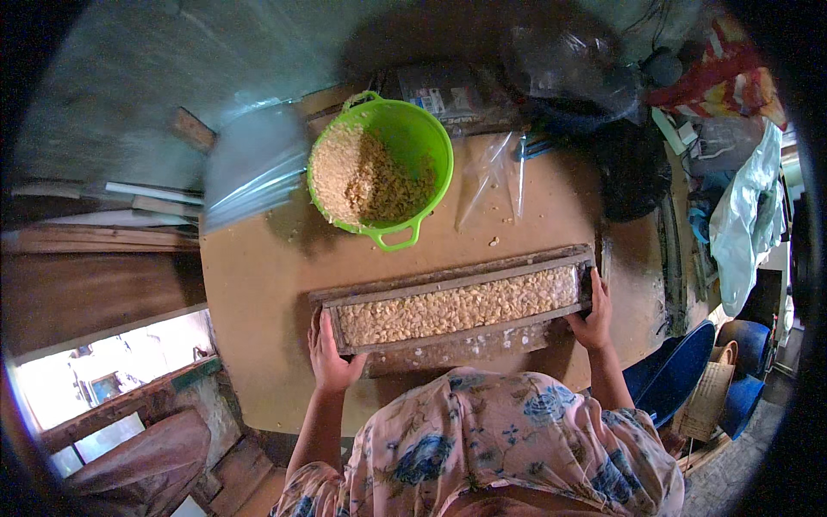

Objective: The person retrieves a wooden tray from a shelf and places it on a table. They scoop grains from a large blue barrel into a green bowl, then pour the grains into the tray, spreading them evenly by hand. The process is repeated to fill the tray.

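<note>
Apparently a steadying step: left hand [334, 358] and right hand [594, 317] clasp opposite ends of the wooden mould [457, 281]; pale pieces [457, 308] fill it; moving it would call for level support.

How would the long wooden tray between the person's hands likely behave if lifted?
The wooden tray looks stiff, with plank sides and the left hand and right hand at opposite ends. It is probably fairly heavy, being filled nearly end to end with pale pieces. They may spill if it tips, since they look small and separate.
</note>
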Demonstrator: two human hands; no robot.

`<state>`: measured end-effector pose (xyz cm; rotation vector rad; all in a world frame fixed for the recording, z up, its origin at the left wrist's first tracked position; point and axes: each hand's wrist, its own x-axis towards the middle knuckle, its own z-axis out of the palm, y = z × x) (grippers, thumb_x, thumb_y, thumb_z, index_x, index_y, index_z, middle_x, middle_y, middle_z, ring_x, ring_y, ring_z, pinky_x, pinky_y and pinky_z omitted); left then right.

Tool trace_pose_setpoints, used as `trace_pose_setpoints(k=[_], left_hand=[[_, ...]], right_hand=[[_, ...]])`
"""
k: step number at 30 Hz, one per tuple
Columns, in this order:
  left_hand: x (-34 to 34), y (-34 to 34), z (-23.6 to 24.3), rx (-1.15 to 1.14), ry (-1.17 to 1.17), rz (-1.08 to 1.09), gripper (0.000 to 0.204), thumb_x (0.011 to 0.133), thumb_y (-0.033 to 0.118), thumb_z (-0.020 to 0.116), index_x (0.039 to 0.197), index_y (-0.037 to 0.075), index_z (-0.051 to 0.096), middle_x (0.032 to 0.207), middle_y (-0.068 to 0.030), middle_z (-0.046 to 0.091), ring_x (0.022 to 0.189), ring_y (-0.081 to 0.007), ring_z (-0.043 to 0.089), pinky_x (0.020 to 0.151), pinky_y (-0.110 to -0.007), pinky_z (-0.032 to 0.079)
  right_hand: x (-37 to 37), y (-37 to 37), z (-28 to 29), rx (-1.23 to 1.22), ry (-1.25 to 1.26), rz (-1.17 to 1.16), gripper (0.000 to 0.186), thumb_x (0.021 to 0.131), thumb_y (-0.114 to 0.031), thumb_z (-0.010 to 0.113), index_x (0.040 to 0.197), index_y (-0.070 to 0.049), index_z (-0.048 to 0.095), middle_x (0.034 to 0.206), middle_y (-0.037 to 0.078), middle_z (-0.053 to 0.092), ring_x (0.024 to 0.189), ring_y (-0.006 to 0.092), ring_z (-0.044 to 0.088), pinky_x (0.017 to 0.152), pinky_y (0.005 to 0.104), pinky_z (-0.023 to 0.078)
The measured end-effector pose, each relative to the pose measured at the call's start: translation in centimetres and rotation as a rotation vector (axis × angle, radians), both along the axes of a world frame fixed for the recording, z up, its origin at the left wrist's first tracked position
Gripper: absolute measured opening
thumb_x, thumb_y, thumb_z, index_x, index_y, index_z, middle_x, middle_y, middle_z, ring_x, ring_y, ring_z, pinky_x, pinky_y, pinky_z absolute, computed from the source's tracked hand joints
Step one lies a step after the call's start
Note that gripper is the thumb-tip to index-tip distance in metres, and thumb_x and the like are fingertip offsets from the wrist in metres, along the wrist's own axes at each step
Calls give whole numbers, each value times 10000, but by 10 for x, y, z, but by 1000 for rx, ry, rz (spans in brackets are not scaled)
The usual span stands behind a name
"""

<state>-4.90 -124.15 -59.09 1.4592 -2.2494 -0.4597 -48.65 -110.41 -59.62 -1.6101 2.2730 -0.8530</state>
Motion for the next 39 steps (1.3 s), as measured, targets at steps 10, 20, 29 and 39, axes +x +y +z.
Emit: trace_pose_setpoints(k=[10, 20, 29, 39], left_hand=[[-1, -1, 6, 12, -38, 15, 853, 645, 333, 671, 1295, -26, 251, 1244, -259, 380, 1150, -423, 364, 942, -472, 303], [-7, 5, 18, 88, -44, 67, 883, 586, 230, 688, 1314, 3, 242, 1267, -246, 360, 1170, -411, 342, 965, -463, 284], [-5, 8, 10, 44, 42, 25, 903, 609, 239, 718, 1330, 29, 217, 1266, -223, 383, 1145, -399, 377, 945, -444, 312], [-2, 7, 25, -95, 98, -26, 870, 599, 233, 742, 1310, 29, 283, 1208, -207, 455, 1075, -369, 451, 891, -416, 366]], right_hand=[[2, -4, 9, 143, 39, -21, 873, 579, -117, 683, 1314, 20, 232, 1231, 206, 429, 1123, 404, 379, 971, 427, 295], [8, -4, 17, 138, 43, -41, 842, 603, -110, 700, 1309, -4, 253, 1202, 198, 457, 1116, 391, 385, 949, 419, 314], [9, 2, 16, 66, 110, -37, 865, 614, -156, 722, 1323, -32, 240, 1147, 196, 501, 1070, 376, 440, 913, 421, 355], [9, 2, 31, -41, -25, -32, 873, 627, -103, 722, 1346, -84, 228, 1162, 213, 480, 1064, 375, 449, 905, 399, 365]])
